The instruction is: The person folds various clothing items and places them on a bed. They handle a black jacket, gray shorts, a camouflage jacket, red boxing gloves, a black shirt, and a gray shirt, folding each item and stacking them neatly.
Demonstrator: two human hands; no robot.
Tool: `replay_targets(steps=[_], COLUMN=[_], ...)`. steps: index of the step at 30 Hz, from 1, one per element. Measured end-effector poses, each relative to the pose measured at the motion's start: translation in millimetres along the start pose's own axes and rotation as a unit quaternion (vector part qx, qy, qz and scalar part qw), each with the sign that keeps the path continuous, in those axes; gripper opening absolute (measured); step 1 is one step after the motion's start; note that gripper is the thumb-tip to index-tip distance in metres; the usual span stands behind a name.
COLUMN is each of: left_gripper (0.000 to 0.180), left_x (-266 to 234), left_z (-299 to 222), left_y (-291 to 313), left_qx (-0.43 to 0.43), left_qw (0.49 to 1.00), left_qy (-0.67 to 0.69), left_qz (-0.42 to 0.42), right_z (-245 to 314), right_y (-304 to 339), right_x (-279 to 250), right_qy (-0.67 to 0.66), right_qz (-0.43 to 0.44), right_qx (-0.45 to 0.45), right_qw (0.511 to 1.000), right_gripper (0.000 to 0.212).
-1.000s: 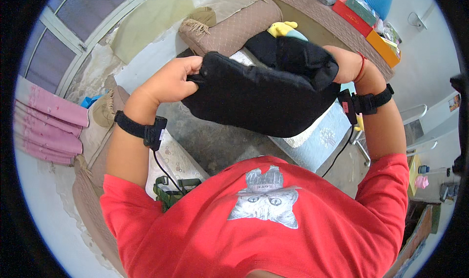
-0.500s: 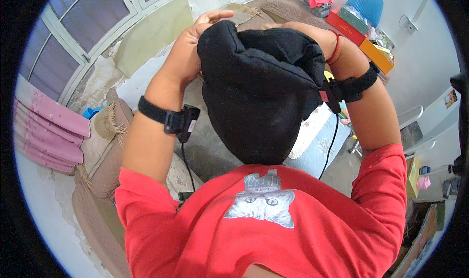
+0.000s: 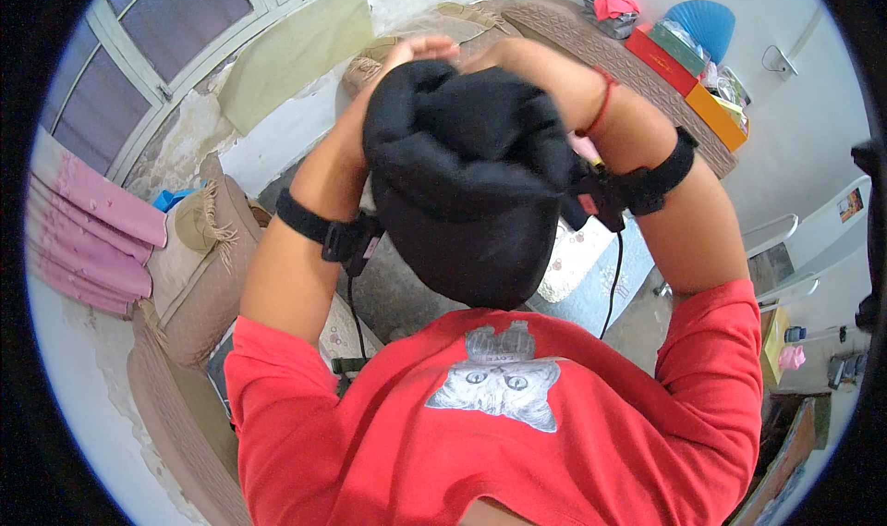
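A thick, soft bundle of folded black cloth (image 3: 467, 193) is held up in front of my chest, its top rolled into fat folds and its lower end rounded. What kind of garment it is I cannot make out. My left hand (image 3: 420, 50) presses round its far upper left side, fingertips showing above the top fold. From the right, my right hand (image 3: 494, 56) reaches over the far top edge, close to the left; its fingers are hidden behind the cloth. Each forearm wears a black strap with a small device, the left strap (image 3: 319, 226) and the right strap (image 3: 661, 177).
Behind the bundle stands a low table with a pale patterned top (image 3: 577, 258). A brown quilted sofa cover (image 3: 637, 101) runs along the back, with a red box (image 3: 661, 59), an orange box (image 3: 716, 116) and a blue fan (image 3: 702, 27). Pink curtain (image 3: 92, 239) hangs at left.
The bundle has shifted slightly left, and its top has become more tightly rolled. My right hand has moved left across the far edge, closer to my left hand.
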State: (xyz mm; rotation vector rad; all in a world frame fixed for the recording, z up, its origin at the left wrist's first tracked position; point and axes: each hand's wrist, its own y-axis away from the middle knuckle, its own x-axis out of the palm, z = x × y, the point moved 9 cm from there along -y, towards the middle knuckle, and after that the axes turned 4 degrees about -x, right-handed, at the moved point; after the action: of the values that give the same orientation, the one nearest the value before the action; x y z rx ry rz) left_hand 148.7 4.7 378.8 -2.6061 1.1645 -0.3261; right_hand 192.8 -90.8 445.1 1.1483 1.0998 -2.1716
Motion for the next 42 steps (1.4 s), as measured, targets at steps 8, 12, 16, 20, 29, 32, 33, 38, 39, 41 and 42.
replay_targets(steps=[8, 12, 16, 20, 29, 32, 33, 38, 39, 41, 42], left_gripper=[0.026, 0.014, 0.024, 0.022, 0.037, 0.057, 0.059, 0.059, 0.055, 0.049, 0.046], left_x=[-123.7, -114.8, -36.6, 42.1, 13.4, -0.3, -10.5, -83.1, -98.6, -130.5, -140.8], left_z=[46.8, 55.1, 66.6, 94.3, 153.6, 156.8, 167.5, 191.7, 195.4, 209.8, 230.2], left_y=[114.0, 159.3, 178.1, 191.9, 129.1, 105.5, 95.2, 67.2, 71.0, 90.4, 98.5], left_qx=[-0.011, 0.04, 0.122, 0.162, -0.052, 0.007, -0.021, -0.141, -0.173, -0.237, -0.278], left_qw=[0.974, 0.946, 0.881, 0.913, 0.987, 0.931, 0.92, 0.782, 0.78, 0.768, 0.782], left_qy=[0.116, -0.191, -0.424, -0.374, -0.117, -0.343, -0.373, -0.589, -0.57, -0.534, -0.499], left_qz=[-0.196, -0.259, -0.17, 0.003, -0.1, -0.123, -0.119, -0.146, -0.189, -0.263, -0.248], right_z=[-41.9, -67.9, -74.6, -59.4, 13.5, 29.2, 28.8, 47.0, 50.4, 54.3, 61.1], right_y=[-7.9, 0.8, 18.2, 41.6, 7.3, -0.5, 2.9, 11.5, 10.8, 8.8, 14.5], right_x=[-16.4, -48.6, -74.1, -82.7, -69.1, -56.3, -54.6, -56.6, -59.6, -65.6, -72.4], right_qy=[0.109, 0.168, 0.097, -0.026, -0.114, -0.277, -0.281, -0.323, -0.335, -0.358, -0.351], right_qz=[-0.066, -0.111, -0.184, -0.28, -0.305, -0.32, -0.353, -0.474, -0.488, -0.516, -0.524], right_qx=[0.319, 0.39, 0.449, 0.474, 0.423, 0.401, 0.413, 0.38, 0.353, 0.298, 0.302], right_qw=[0.939, 0.899, 0.869, 0.834, 0.845, 0.812, 0.791, 0.726, 0.725, 0.719, 0.715], right_gripper=[0.027, 0.03, 0.034, 0.036, 0.018, 0.012, 0.012, 0.015, 0.016, 0.019, 0.024])
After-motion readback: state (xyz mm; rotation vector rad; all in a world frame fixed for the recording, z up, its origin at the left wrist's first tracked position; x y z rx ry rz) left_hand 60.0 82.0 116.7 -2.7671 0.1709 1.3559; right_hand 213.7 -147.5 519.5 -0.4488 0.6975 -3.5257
